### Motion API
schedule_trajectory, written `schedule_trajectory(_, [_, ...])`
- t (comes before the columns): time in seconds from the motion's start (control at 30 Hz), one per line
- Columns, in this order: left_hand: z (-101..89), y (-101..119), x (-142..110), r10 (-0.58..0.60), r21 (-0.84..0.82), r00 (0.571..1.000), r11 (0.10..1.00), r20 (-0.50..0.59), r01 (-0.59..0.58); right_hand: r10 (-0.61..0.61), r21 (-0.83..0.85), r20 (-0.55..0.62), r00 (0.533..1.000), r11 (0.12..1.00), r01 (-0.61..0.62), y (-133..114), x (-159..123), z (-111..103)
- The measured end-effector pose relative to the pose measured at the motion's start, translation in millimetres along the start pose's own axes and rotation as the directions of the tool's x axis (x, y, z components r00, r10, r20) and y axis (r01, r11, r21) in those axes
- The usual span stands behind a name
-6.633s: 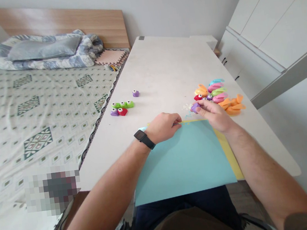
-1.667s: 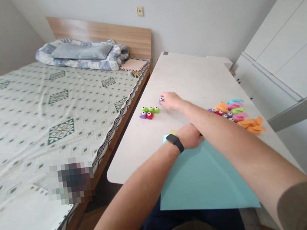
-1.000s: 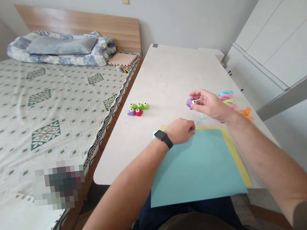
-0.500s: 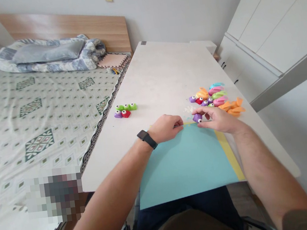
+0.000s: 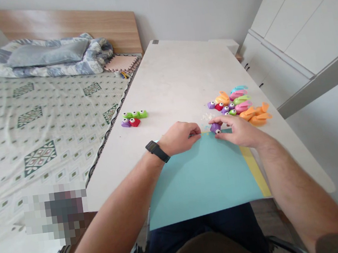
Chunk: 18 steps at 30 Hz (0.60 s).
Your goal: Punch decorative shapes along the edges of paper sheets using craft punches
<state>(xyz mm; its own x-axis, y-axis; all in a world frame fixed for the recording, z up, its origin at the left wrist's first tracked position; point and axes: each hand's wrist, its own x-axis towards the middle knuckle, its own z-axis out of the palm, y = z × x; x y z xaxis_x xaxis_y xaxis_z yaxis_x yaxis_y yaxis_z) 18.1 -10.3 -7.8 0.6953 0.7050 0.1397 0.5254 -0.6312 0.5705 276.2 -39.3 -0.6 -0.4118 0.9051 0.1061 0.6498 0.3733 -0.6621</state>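
Observation:
A light blue sheet of paper (image 5: 200, 180) hangs over the near table edge, with yellow paper (image 5: 256, 173) under it showing along the right side. My left hand (image 5: 182, 137), wearing a black watch, is closed on the blue sheet's far edge, fingers pinched together. At that same edge, further right, my right hand (image 5: 237, 130) grips a purple craft punch (image 5: 215, 128) between thumb and fingers. The punch's white button faces toward me. Whether the paper sits inside its slot I cannot tell. Small paper bits (image 5: 207, 117) lie just beyond the punch.
Several small punches in purple, red and green (image 5: 219, 106) stand right of centre, beside larger orange, pink, green and blue ones (image 5: 241, 99). On the left is a group of green, purple and red punches (image 5: 134, 118). A bed (image 5: 63, 115) adjoins the white table (image 5: 187, 71).
My right hand took the lone purple punch from the table's left part and carried it right to the paper's far edge. Another purple punch, held earlier, now stands by the right group.

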Motion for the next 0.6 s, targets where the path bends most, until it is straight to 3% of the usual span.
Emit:
schedule_trajectory(0.17, [-0.5,1.4,0.1,0.002,0.017,1.000,1.000,0.006,-0.002,-0.013,0.001,0.046,0.999,1.000,0.013,-2.0,-0.7,0.7])
schedule_trajectory(0.6, [-1.0,1.1,0.1,0.008,-0.001,1.000,1.000,0.004,-0.008,-0.010,0.001,-0.059,0.998,1.000,0.010,-0.3,-0.6,0.5])
